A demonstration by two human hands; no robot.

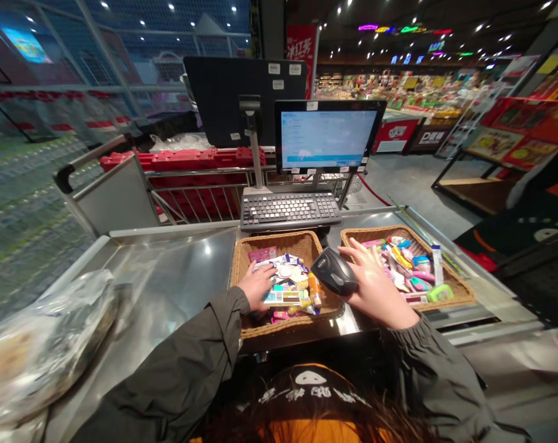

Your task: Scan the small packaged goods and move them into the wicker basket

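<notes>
My left hand (256, 286) rests over the left edge of a wicker basket (237, 264), its fingers stretched across small packaged goods. Beside its thumb lies a narrow box with a barcode (283, 298). I cannot tell whether the hand presses on any of these goods. A black barcode scanner (334, 271) is in my right hand (375, 284), above the gap between this basket and a second wicker basket (466, 294). The scanner's head points left, over the first basket. Among the goods in the second basket is a bright green item (439, 293).
A keyboard (290, 210) and a lit monitor (329, 138) stand behind the baskets. Clear plastic packages (43, 344) lie on the metal counter (168, 277) at left. A metal cart (112, 191) with red goods stands beyond. A dark-clothed shape (528, 227) is at right.
</notes>
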